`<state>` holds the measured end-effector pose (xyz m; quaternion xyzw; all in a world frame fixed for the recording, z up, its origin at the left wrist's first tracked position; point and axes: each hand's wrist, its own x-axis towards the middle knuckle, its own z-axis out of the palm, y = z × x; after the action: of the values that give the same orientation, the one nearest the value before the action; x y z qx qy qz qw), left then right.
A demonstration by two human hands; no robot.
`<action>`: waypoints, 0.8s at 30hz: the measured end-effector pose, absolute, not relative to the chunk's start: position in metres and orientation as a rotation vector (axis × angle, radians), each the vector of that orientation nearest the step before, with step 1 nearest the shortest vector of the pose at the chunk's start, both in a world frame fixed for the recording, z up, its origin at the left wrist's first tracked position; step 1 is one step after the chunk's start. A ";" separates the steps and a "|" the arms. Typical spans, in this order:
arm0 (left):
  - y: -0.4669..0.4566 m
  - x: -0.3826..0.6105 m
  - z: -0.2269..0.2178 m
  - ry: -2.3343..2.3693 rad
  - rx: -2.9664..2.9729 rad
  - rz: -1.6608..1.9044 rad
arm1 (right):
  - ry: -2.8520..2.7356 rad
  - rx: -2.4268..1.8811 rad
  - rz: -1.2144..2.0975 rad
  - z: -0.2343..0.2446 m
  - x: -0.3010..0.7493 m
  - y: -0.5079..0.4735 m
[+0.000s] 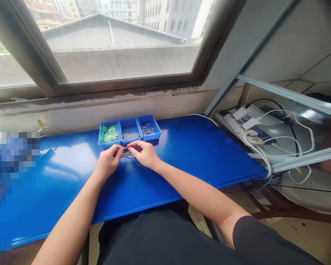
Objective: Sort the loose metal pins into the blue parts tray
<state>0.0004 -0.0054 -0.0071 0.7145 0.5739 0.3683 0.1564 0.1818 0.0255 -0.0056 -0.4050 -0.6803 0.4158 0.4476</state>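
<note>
My left hand (108,161) and my right hand (145,154) meet over the blue table, thumbs and forefingers pinched. Between their fingertips is a small metal pin-like piece (126,148), whose exact kind is too small to make out. Just below the fingers lies a loose pile of slim metal pieces (127,154) on the tabletop. Behind the hands stand three joined blue bins. Green-and-clear small pieces (110,133) fill the left one. Silvery ring-shaped pieces like nuts (130,136) sit in the middle one, and thin metal pieces (148,129) in the right one.
The blue table (198,154) runs below a window (121,55). At right, a metal frame (289,94) stands beside a power strip (237,127) with plugs and white cables (267,162). A blurred-out patch (13,154) covers the left edge.
</note>
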 end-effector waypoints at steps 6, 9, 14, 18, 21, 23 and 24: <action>-0.006 0.002 -0.006 1.626 2.034 1.064 | -1.648 -1.017 1.070 -0.006 0.182 0.027; -0.007 0.002 -0.006 1.614 2.020 1.085 | -1.626 -1.029 1.115 -0.005 0.182 0.027; -0.006 0.002 -0.007 1.633 2.042 1.063 | -1.629 -1.012 1.115 -0.004 0.182 0.025; -0.006 0.001 -0.004 1.636 2.061 1.046 | -1.583 -0.998 1.192 -0.008 0.180 0.027; -0.007 0.003 -0.004 1.624 2.028 1.055 | -1.521 -0.987 1.269 -0.014 0.180 0.032; -0.008 0.003 -0.005 1.613 2.012 1.070 | -1.508 -0.991 1.265 -0.017 0.180 0.035; -0.008 0.004 -0.005 1.611 2.009 1.076 | -1.508 -0.995 1.257 -0.017 0.180 0.035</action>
<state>0.0035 -0.0079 -0.0054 0.7087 0.5685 0.3797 0.1744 0.1800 0.0353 -0.0170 -0.4028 -0.6109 0.5091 0.4532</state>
